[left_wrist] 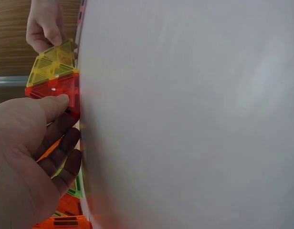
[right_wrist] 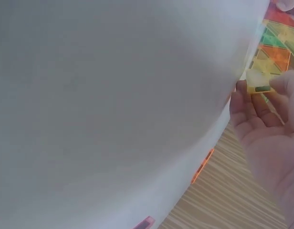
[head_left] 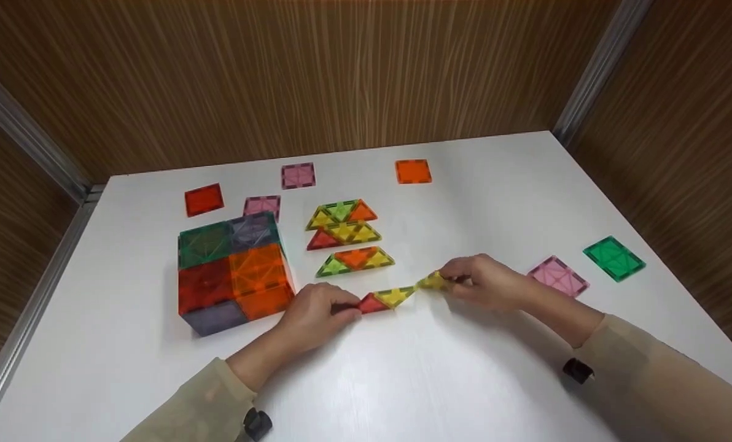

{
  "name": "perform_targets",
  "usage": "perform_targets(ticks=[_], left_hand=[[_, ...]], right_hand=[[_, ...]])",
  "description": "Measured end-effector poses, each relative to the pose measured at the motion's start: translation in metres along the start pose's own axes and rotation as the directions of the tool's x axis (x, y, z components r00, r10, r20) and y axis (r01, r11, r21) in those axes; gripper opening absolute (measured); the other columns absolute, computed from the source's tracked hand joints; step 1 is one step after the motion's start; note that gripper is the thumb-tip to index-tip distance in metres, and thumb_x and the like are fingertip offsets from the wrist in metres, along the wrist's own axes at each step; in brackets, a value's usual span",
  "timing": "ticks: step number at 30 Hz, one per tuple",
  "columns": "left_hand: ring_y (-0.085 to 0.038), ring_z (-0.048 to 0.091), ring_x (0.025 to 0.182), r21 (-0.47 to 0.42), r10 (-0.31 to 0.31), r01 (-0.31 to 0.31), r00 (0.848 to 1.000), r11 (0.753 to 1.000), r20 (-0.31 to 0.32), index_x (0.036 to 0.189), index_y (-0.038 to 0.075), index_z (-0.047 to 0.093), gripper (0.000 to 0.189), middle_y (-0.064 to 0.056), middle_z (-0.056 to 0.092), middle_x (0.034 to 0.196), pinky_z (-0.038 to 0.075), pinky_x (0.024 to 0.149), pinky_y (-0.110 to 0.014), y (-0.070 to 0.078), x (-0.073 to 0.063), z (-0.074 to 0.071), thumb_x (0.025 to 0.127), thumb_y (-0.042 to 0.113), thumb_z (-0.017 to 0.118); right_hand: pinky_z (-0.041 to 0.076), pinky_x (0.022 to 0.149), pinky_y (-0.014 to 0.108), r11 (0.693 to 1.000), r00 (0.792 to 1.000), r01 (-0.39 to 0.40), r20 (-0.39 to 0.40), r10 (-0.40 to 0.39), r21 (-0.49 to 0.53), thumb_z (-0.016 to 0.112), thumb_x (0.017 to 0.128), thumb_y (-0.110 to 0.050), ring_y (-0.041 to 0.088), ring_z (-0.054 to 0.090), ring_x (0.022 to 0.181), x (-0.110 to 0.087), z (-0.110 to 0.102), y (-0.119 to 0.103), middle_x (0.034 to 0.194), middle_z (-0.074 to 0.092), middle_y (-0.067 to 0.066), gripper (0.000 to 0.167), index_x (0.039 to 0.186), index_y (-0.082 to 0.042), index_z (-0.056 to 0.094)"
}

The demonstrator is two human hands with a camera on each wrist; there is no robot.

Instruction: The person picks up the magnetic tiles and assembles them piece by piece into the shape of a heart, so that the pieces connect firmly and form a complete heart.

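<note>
My left hand (head_left: 317, 313) pinches a red triangular magnetic tile (head_left: 372, 303) between thumb and fingers, low over the white table. A yellow triangular tile (head_left: 395, 296) is joined to the red one's right side. Between my right thumb and fingers is a second yellow triangular tile (head_left: 430, 281), its left corner meeting the first yellow one's right corner in the head view. That right hand (head_left: 486, 282) covers part of its tile. In the left wrist view the red tile (left_wrist: 47, 88) lies under my thumb, while the right wrist view shows the yellow tile (right_wrist: 259, 85) at my fingertips.
A block built of square tiles (head_left: 206, 285) stands left. Behind my hands lie several three-triangle strips, the nearest one green, orange and yellow (head_left: 355, 259). Loose squares lie around: red (head_left: 204, 200), pink (head_left: 298, 176), orange (head_left: 413, 172), another pink (head_left: 558, 276), green (head_left: 615, 258). Wood-patterned panels (head_left: 341, 73) border the table.
</note>
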State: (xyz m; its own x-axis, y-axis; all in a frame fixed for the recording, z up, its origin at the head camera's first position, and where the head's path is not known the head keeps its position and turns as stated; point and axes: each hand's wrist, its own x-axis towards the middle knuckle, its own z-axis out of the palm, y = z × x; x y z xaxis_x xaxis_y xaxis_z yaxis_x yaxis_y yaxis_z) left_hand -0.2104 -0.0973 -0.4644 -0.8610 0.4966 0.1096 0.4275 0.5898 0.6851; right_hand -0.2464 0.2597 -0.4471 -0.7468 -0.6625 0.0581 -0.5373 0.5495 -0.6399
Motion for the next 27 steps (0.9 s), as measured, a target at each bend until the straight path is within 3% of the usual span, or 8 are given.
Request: perform_targets(ticks=[3, 7, 14, 27], left_hand=[[-0.016, 0.068, 0.096, 0.001, -0.004, 0.004, 1.000, 1.000, 0.000, 0.110, 0.016, 0.085, 0.015, 0.004, 0.079, 0.102, 0.057, 0.092, -0.041, 0.000, 0.000, 0.000, 0.097, 0.021, 0.081], [-0.016, 0.068, 0.097, 0.003, -0.021, 0.021, 1.000, 1.000, -0.002, 0.110, 0.016, 0.085, 0.015, 0.005, 0.078, 0.102, 0.057, 0.093, -0.041, 0.000, 0.000, 0.000, 0.097, 0.022, 0.080], [-0.017, 0.069, 0.098, 0.008, -0.020, 0.020, 1.000, 1.000, -0.004, 0.112, 0.017, 0.085, 0.016, 0.004, 0.078, 0.103, 0.058, 0.093, -0.041, 0.000, 0.000, 0.000, 0.097, 0.023, 0.080], [-0.018, 0.071, 0.099, -0.009, 0.016, -0.017, 1.000, 1.000, -0.026, 0.110, 0.015, 0.085, 0.015, 0.002, 0.080, 0.103, 0.058, 0.095, -0.041, -0.002, -0.001, 0.001, 0.097, 0.019, 0.081]], right_hand=[[0.056, 0.080, 0.025, 0.998, 0.998, 0.057, -0.029, -0.057, 0.017, 0.067, 0.094, 0.009, 0.019, 0.068, 0.094, 0.001, 0.005, 0.000, 0.107, 0.078, 0.006, 0.022, 0.107, -0.002, 0.080], [0.053, 0.075, 0.022, 0.996, 0.996, 0.086, -0.027, -0.085, 0.021, 0.069, 0.094, 0.008, 0.014, 0.063, 0.088, 0.004, 0.010, -0.002, 0.102, 0.077, 0.005, 0.016, 0.100, -0.002, 0.080], [0.061, 0.083, 0.031, 0.988, 0.988, 0.155, 0.009, -0.155, 0.004, 0.071, 0.096, 0.006, 0.017, 0.068, 0.092, 0.013, 0.016, -0.010, 0.104, 0.077, 0.005, 0.016, 0.105, -0.003, 0.080], [0.062, 0.090, 0.035, 0.997, 0.996, 0.076, 0.044, -0.077, 0.012, 0.072, 0.098, 0.001, 0.018, 0.070, 0.098, 0.018, 0.017, -0.016, 0.110, 0.078, 0.004, 0.019, 0.115, -0.005, 0.080]])
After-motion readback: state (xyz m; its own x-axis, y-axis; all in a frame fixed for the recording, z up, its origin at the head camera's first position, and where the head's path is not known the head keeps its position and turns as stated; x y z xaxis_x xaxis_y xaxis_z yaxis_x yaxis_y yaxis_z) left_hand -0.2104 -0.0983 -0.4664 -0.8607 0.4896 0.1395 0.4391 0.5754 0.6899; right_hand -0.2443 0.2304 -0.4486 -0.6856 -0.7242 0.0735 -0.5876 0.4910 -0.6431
